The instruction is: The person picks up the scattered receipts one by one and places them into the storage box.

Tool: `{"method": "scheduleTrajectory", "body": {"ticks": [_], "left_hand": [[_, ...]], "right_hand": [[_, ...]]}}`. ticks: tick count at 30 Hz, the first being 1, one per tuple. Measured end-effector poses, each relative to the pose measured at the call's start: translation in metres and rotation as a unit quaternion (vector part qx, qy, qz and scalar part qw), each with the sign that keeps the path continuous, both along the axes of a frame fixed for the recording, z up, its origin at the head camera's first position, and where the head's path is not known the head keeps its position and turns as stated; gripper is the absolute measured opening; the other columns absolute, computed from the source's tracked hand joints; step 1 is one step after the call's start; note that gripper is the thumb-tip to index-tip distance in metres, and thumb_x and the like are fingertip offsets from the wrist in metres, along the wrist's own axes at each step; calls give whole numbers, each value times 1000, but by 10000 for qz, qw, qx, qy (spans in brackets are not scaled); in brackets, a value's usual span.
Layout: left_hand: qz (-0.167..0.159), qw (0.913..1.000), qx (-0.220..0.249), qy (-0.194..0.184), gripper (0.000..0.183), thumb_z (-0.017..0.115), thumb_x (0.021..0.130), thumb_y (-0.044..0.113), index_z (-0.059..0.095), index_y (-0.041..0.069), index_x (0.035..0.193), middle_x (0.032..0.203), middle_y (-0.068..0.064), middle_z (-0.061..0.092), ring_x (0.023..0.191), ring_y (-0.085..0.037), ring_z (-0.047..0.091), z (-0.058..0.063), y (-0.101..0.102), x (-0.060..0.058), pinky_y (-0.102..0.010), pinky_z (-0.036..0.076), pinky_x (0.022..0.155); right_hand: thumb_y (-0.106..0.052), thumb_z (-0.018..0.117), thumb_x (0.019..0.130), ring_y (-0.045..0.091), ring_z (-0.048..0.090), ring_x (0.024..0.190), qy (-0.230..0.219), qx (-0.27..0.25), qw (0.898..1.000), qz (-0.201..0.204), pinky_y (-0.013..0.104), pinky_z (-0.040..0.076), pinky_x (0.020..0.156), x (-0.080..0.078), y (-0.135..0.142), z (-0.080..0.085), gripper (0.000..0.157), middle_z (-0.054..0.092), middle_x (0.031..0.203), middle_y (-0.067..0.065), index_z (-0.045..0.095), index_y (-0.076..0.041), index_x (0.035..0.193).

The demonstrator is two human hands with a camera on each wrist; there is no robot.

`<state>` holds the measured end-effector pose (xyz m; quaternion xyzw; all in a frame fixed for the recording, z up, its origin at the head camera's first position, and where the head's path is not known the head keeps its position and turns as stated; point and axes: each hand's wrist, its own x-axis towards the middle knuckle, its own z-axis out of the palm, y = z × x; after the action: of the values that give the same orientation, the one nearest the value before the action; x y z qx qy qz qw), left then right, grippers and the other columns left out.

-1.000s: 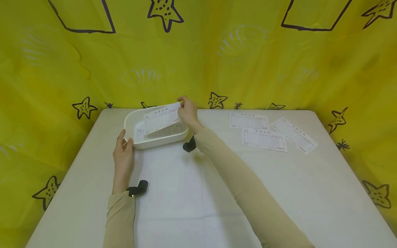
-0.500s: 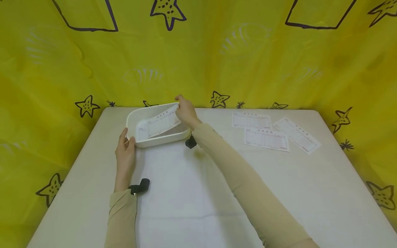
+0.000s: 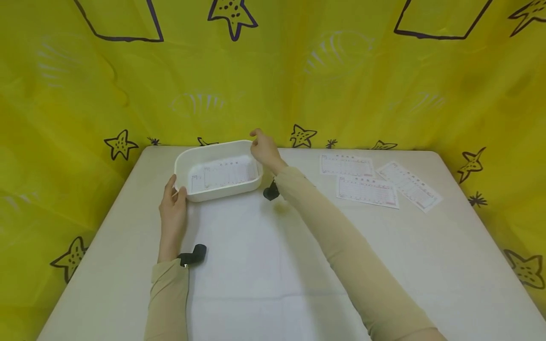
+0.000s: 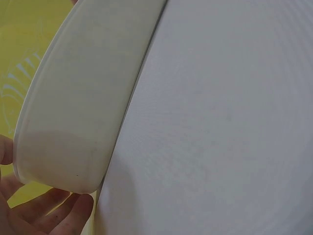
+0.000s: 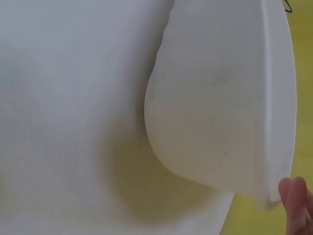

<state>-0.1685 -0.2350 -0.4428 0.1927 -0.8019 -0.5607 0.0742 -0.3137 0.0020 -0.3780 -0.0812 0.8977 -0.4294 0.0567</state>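
A white oblong plastic basin (image 3: 219, 191) is at the back left of the table. In it lie printed paper slips (image 3: 230, 173), flat on the bottom. My left hand (image 3: 172, 210) grips the basin's left end; in the left wrist view the thumb is at the rim and the fingers (image 4: 73, 213) curl against the outer wall. My right hand (image 3: 265, 150) is at the basin's right end with loosely bent fingers and no slip in it. In the right wrist view, its fingertips (image 5: 296, 193) are right at the rim's corner.
Further printed slips lie on the white-covered table at the back right: one at the back (image 3: 346, 166), one in front (image 3: 368, 192) and one slanted (image 3: 409, 186). A yellow curtain (image 3: 273, 71) with starfish drawings hangs right behind the table's far edge.
The right hand has let go of the printed slip that it held slanting over the basin; the slip now lies flat inside. The hand has shifted slightly right. The left hand keeps its grip.
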Motion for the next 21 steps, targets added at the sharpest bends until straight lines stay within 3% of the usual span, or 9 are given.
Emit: {"method": "scheduleTrajectory", "body": {"ticks": [6,11,21], "left_hand": [[12,10000,-20,0,52,38,101,43,23,43,150,159,-3,26,143,-27,34,0,1,0,-47,27,117],[13,10000,-40,-32,52,38,101,43,22,43,150,159,-4,27,142,-28,35,0,2,0,-47,27,117],[-5,10000,-89,-16,52,37,101,44,21,44,150,159,-2,26,143,-27,34,2,1,1,-48,27,117]], "right_hand": [[-7,46,96,26,58,105,147,-211,9996,-119,37,51,89,-1,9,1,35,61,118,14,52,-6,131],[-10,49,96,25,59,107,429,-202,9986,-220,37,49,92,3,17,2,31,64,117,11,57,-6,125],[-9,53,93,25,62,106,566,-350,9966,-484,36,49,94,19,35,-6,27,67,113,10,63,-7,118]]}}
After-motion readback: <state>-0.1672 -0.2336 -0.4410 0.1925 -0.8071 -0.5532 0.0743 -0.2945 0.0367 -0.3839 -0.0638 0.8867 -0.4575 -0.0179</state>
